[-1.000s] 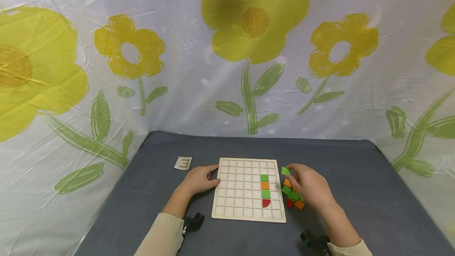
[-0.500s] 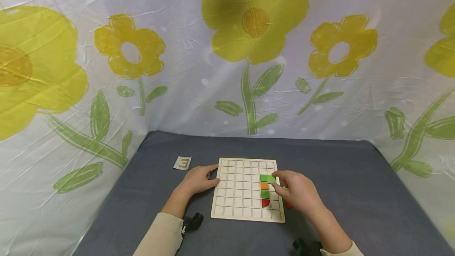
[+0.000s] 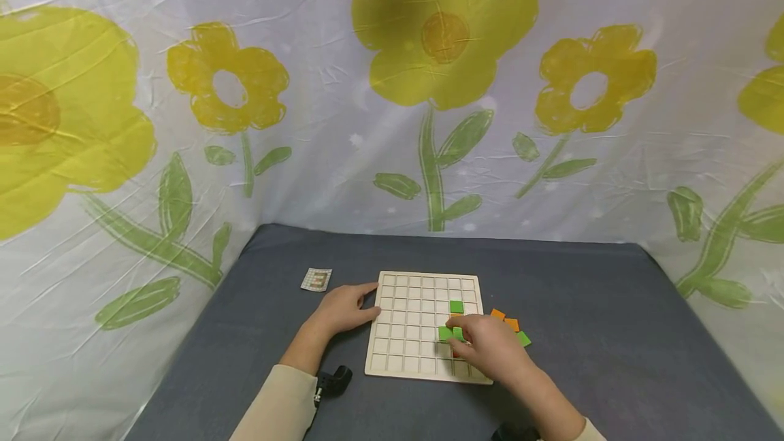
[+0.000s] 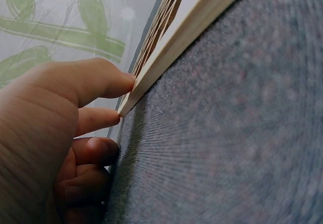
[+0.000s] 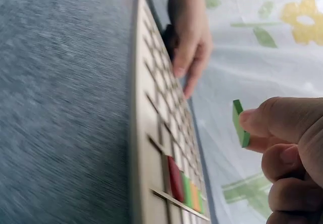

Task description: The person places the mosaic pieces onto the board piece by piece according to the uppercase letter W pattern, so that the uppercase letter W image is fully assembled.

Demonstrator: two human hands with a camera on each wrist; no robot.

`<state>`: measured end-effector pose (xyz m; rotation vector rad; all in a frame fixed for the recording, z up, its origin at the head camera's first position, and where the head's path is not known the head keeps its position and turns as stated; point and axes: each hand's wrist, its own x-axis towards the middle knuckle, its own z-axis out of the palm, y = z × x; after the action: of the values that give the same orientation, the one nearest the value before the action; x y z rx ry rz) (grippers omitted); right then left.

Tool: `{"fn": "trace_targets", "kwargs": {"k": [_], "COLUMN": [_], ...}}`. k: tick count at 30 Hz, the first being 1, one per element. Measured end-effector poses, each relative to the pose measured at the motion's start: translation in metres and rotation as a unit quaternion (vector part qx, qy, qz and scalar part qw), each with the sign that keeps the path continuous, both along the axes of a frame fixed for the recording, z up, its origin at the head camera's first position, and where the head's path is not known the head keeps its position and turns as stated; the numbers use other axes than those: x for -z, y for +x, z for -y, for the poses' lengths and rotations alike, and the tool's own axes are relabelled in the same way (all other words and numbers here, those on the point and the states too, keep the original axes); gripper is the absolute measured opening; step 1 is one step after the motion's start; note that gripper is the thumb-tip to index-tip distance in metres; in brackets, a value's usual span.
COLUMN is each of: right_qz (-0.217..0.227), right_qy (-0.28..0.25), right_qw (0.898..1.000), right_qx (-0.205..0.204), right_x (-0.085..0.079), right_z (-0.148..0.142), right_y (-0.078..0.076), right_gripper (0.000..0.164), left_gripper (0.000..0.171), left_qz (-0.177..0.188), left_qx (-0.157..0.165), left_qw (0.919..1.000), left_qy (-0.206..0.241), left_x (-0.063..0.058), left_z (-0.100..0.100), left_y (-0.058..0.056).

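Observation:
My right hand [image 3: 490, 346] pinches a green square tile [image 5: 239, 123] between thumb and forefinger. In the head view it is over the right part of the wooden grid board [image 3: 399, 331], the tile held up from the surface. A column of tiles lies in the board's cells: a green tile [image 3: 456, 306] at the far end, then orange [image 5: 195, 194], green [image 5: 186, 189] and a red rounded tile [image 5: 175, 179], partly covered by the hand in the head view. My left hand [image 3: 343, 309] touches the board's left edge with thumb and forefinger spread apart.
Loose tiles lie just right of the board, among them an orange tile [image 3: 497, 314] and a green tile [image 3: 523, 338]; my right hand hides others. A small patterned card [image 3: 316, 280] lies beyond my left hand on the dark cloth [image 3: 275, 257]. A flowered curtain stands behind.
My right hand has carried a green tile from the loose pile leftward onto the board area, first beside the far green tile, then nearer and further left. The left hand has stayed put.

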<state>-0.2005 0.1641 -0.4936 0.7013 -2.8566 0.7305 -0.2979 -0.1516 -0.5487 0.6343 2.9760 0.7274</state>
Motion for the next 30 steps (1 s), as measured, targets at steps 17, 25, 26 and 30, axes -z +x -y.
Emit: {"fn": "trace_targets", "kwargs": {"k": [17, 25, 26, 30], "right_qz": [0.012, 0.014, 0.015, 0.019], "right_qy": [0.042, 0.068, 0.069, 0.069], "right_qw": [0.998, 0.997, 0.997, 0.997], "right_qx": [-0.048, -0.030, -0.028, -0.028], "right_x": [0.025, 0.022, 0.021, 0.017], "right_z": [0.009, 0.008, 0.008, 0.009], "right_y": [-0.002, -0.001, 0.000, 0.002], "right_gripper": [0.013, 0.010, 0.012, 0.015], "left_gripper": [0.060, 0.060, 0.060, 0.060], "left_qz": [0.004, 0.004, 0.004, 0.004], "left_qx": [-0.006, -0.006, -0.006, -0.007], "left_qw": [1.0000, 1.0000, 1.0000, 1.0000], "left_qy": [0.006, 0.001, 0.001, 0.000], "left_x": [0.000, -0.003, -0.003, -0.003], "left_z": [-0.001, 0.000, 0.000, 0.000], "left_y": [-0.001, -0.001, -0.001, 0.000]}}
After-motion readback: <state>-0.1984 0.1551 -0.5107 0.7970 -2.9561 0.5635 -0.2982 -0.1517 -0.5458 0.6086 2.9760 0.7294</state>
